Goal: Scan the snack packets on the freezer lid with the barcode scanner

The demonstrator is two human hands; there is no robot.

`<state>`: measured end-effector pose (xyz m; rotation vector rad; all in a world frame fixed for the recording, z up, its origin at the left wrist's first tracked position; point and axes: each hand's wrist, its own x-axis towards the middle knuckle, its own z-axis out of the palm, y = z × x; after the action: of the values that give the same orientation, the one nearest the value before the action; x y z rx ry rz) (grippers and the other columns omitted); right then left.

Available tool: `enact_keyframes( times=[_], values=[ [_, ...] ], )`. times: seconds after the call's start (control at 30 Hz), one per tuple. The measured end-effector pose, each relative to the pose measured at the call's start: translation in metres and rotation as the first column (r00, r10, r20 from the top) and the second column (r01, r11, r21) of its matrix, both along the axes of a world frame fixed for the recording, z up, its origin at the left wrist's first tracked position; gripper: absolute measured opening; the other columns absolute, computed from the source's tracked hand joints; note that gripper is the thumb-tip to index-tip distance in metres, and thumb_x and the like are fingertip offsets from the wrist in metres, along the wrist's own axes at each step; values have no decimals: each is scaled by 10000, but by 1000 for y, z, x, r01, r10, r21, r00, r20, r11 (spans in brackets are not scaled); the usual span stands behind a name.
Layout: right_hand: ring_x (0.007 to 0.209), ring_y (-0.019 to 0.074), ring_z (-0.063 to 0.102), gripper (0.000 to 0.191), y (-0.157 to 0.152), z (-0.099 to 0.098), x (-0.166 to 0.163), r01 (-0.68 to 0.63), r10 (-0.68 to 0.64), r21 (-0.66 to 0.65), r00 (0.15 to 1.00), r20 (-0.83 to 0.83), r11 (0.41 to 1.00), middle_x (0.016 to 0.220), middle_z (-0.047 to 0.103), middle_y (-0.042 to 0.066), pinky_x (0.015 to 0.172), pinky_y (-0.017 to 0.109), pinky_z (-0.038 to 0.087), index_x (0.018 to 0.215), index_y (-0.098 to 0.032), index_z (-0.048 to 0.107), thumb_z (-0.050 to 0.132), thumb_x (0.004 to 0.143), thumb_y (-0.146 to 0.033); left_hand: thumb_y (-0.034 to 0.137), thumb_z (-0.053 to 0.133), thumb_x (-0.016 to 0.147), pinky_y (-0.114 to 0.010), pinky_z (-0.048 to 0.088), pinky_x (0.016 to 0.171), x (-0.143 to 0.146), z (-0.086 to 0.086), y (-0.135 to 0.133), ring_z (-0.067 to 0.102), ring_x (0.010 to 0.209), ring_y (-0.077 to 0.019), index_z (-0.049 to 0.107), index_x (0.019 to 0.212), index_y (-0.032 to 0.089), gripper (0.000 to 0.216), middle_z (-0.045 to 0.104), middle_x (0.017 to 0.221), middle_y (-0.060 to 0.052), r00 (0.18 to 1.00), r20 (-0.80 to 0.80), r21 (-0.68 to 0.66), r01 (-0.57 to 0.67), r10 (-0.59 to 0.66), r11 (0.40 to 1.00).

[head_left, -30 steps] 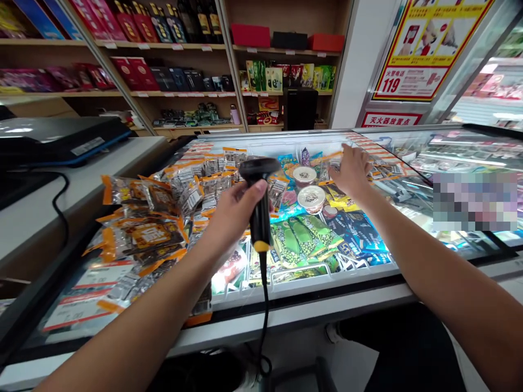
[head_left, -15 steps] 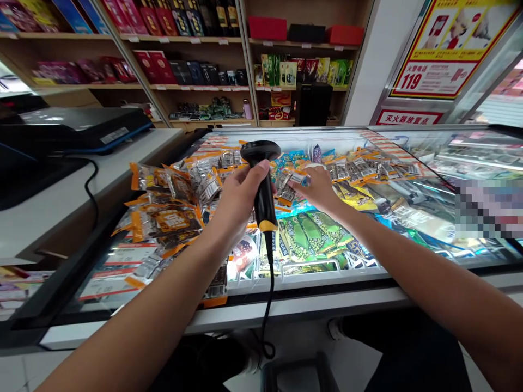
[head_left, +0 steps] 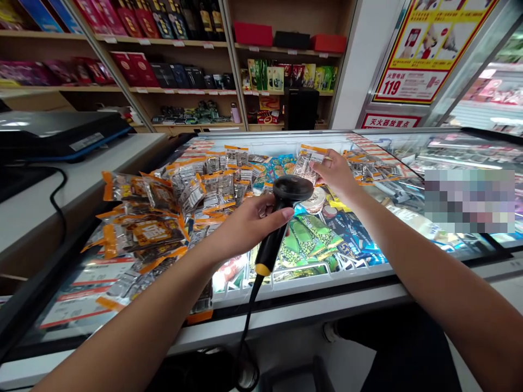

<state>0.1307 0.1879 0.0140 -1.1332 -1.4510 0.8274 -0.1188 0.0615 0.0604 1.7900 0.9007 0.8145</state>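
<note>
My left hand point(head_left: 257, 220) is wrapped round the handle of a black barcode scanner point(head_left: 273, 247) with a yellow band at its base. The scanner's head tilts up and to the right, towards a small snack packet point(head_left: 307, 163) with orange ends. My right hand point(head_left: 335, 173) pinches that packet by its right side, raised above the glass. Many similar orange-ended packets point(head_left: 157, 231) lie heaped on the glass to the left of the scanner. A few more packets point(head_left: 370, 166) lie beyond my right wrist.
Under the glass of the freezer point(head_left: 286, 313), green ice-cream packs point(head_left: 314, 234) show. A black device point(head_left: 77, 133) rests on the left counter point(head_left: 102, 169). The scanner's cord point(head_left: 245, 332) hangs over the freezer's front edge. Stocked shelves point(head_left: 171, 90) stand behind.
My right hand has lifted a snack packet off the pile and holds it up. My left hand has lowered the scanner and tilted its head rightward. The view has shifted slightly right.
</note>
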Motion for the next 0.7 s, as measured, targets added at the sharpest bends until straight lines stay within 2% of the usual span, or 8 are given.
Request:
enact_keyframes(
  times=[0.17,0.27,0.33,0.4,0.47,0.53,0.6,0.7],
  values=[
    [742,205,664,410,0,2,-1,-7,7,18,999,35,1000,921,710,35,638,370,586,1118,-263,575,714,850,-539,615,646,918,-276,471,597,0,-4,1,627,671,-171,657,874,169,448,703,769,-61,1000,25,-12,2,-1,1000],
    [760,240,668,488,2,4,9,102,-110,48,966,236,994,883,689,50,713,414,577,1317,-239,522,649,911,-478,641,641,911,-269,478,586,-2,-6,4,633,666,-164,670,896,165,477,711,787,-66,990,99,-20,-103,104,995],
    [876,295,678,601,5,3,20,220,-254,127,855,453,967,922,685,88,812,462,560,1453,-186,449,630,925,-411,650,630,912,-262,483,572,-4,-6,7,641,662,-161,677,923,164,488,719,800,-71,964,172,-50,-198,203,979],
    [1117,383,625,711,7,0,32,326,-405,244,667,625,913,1106,671,180,940,540,511,1539,-119,378,629,928,-380,661,624,907,-255,472,533,-6,-4,11,631,625,-154,669,908,165,498,715,789,-72,926,233,-92,-282,296,955],
    [1339,469,462,786,8,-2,40,413,-536,359,486,690,837,1383,545,274,1035,629,430,1584,-84,324,626,935,-408,674,630,891,-252,459,500,-8,-2,14,613,587,-145,653,888,169,505,702,767,-66,883,297,-132,-338,363,932],
    [1438,496,333,771,4,-1,37,433,-614,450,404,678,781,1555,387,281,1080,674,369,1600,-109,322,594,957,-437,679,643,877,-253,468,501,-9,1,17,607,576,-142,637,889,177,502,685,746,-57,840,364,-156,-371,403,915],
    [1431,446,378,612,-3,1,22,328,-573,470,478,666,819,1546,436,229,1107,641,371,1557,-162,421,505,1006,-416,670,654,874,-256,485,523,-8,2,18,611,580,-140,628,896,182,489,673,731,-50,811,406,-164,-388,421,907],
    [1266,341,574,463,-17,-2,-18,-6,-227,314,678,699,949,1323,648,149,1073,525,466,1409,-213,586,382,1062,-442,662,659,877,-263,498,543,-8,1,20,616,586,-138,620,861,182,481,667,727,-52,803,419,-161,-394,424,905]
  ],
)
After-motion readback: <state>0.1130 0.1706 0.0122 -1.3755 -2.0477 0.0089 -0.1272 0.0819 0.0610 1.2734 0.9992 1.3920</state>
